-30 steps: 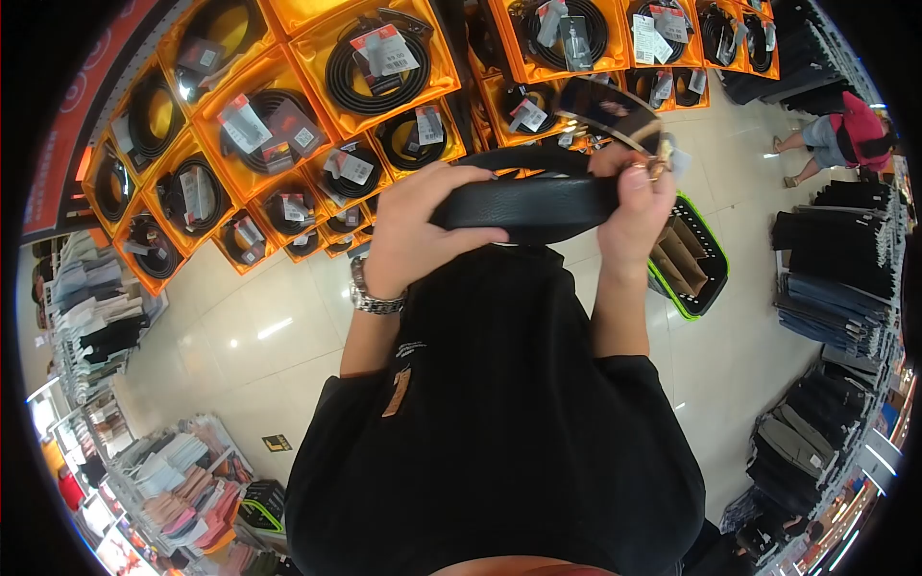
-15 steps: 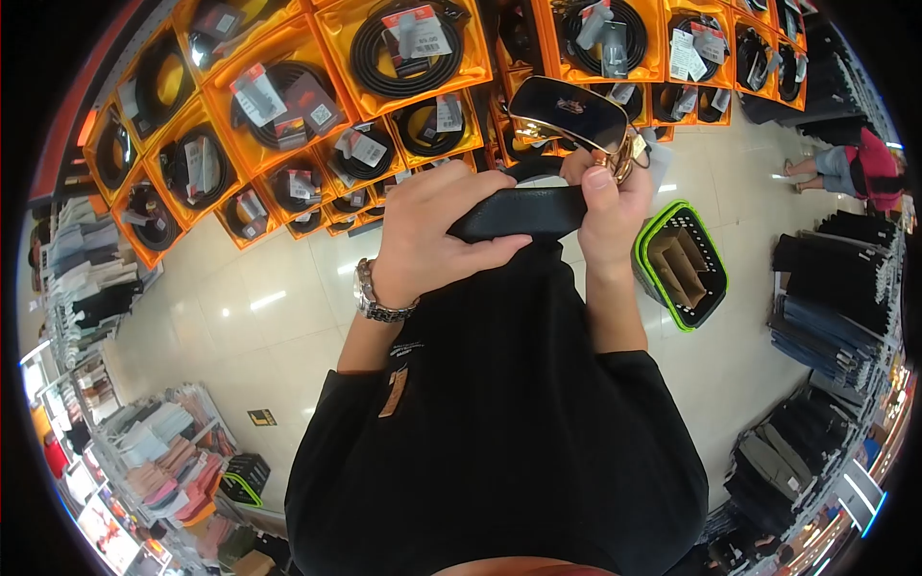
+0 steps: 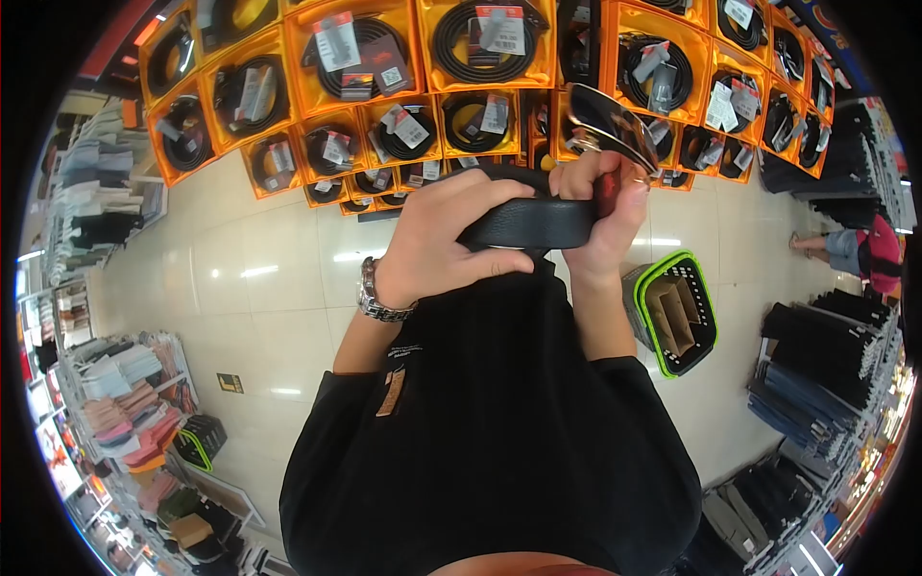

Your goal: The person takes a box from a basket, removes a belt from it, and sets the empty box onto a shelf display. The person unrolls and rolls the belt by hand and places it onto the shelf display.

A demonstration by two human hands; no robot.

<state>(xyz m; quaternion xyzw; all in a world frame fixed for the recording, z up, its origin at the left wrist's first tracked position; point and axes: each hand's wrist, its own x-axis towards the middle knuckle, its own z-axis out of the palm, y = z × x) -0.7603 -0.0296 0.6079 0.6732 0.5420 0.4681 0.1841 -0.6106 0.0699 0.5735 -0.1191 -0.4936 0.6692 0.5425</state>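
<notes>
A coiled black leather belt (image 3: pixel 538 223) is held between both hands in front of my chest. My left hand (image 3: pixel 437 230), with a metal watch (image 3: pixel 370 290) on its wrist, grips the left side of the coil, thumb below and fingers over it. On the right side, my right hand (image 3: pixel 605 216) closes round the belt near its buckle end. The dark buckle plate with a gold edge (image 3: pixel 613 127) stands up above my right fingers. Something red shows beside those fingers; what it is I cannot make out.
Orange boxes (image 3: pixel 357 108) with coiled belts and tags fill the display ahead. A green-rimmed black basket (image 3: pixel 676 315) stands on the floor at the right. Clothes racks (image 3: pixel 826 336) line both sides. A person in pink (image 3: pixel 879 255) is at the far right.
The view has turned, so the display and racks have shifted in the picture. The buckle plate has tilted to a steeper angle. Both hands have kept hold of the coil.
</notes>
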